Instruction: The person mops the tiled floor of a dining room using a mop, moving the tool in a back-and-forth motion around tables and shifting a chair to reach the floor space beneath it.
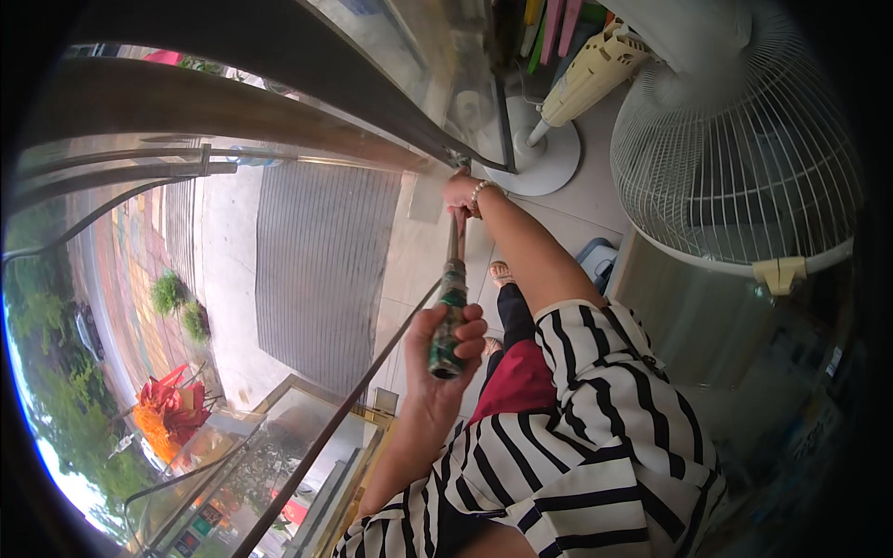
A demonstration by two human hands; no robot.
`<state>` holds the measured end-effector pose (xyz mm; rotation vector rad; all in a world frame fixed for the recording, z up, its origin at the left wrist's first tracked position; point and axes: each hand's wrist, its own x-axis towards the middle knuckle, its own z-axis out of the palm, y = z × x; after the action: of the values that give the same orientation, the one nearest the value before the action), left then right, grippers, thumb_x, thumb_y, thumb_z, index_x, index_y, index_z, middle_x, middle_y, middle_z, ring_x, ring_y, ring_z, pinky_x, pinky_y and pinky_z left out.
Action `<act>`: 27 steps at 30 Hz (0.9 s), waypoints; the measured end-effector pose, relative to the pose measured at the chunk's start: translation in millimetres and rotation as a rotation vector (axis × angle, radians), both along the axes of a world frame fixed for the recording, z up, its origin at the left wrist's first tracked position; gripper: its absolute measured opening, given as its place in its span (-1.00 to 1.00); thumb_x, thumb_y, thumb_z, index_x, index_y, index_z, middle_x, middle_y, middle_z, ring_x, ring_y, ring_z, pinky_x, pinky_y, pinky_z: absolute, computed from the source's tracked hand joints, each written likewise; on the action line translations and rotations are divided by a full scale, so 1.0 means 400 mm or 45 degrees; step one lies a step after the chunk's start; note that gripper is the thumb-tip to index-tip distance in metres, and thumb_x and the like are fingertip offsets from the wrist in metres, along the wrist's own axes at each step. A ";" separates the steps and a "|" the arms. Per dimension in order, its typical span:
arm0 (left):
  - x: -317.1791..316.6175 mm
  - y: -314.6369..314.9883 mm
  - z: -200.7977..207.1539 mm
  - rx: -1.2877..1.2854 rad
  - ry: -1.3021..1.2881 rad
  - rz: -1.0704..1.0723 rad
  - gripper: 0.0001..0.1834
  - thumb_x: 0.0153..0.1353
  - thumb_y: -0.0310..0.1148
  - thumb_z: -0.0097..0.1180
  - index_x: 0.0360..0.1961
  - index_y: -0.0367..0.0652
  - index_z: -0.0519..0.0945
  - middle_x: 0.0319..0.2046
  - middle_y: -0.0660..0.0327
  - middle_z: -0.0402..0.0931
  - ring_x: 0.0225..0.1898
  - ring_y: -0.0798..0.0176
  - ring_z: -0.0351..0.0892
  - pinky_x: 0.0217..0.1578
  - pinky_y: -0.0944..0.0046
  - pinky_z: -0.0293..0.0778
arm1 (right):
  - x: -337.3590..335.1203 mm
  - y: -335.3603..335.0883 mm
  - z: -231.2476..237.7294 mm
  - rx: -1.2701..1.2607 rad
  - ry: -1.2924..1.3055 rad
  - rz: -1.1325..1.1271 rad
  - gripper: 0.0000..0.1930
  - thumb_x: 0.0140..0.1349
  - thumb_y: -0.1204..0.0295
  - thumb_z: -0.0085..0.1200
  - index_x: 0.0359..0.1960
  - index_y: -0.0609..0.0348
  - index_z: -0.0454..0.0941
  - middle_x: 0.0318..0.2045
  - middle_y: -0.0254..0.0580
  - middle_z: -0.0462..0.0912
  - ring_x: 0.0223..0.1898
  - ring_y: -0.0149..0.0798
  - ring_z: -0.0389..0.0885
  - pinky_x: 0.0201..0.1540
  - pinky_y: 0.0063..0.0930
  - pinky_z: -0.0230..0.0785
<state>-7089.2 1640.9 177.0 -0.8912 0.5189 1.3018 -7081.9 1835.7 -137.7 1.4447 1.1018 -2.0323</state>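
Hands (pixel 419 372) on slender, green-handled tool (pixel 448 325)

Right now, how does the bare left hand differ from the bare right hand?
The left hand grips the green handle of a screwdriver-like tool; the right hand is at the far end of its metal shaft. The left hand looks larger than the right hand, which is farther from the camera. The right hand has a pale beaded bracelet; the left hand shows none. Both are ungloved.
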 end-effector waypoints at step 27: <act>-0.141 -0.086 0.067 -0.050 1.229 -1.003 -0.17 -0.17 -0.64 0.09 0.23 -0.34 0.09 -0.47 0.12 0.44 -0.62 0.37 0.39 -0.61 0.39 0.37 | -0.029 -0.226 0.204 -0.275 0.500 -1.820 -0.72 0.12 0.50 -0.16 -0.17 -0.01 0.06 -0.38 -0.11 0.32 -0.58 -0.28 0.39 -0.49 -0.35 0.42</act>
<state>-7145.7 1606.5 203.8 0.0283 1.4746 0.8993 -7093.6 1745.4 -56.0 1.9878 -0.3357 -3.2697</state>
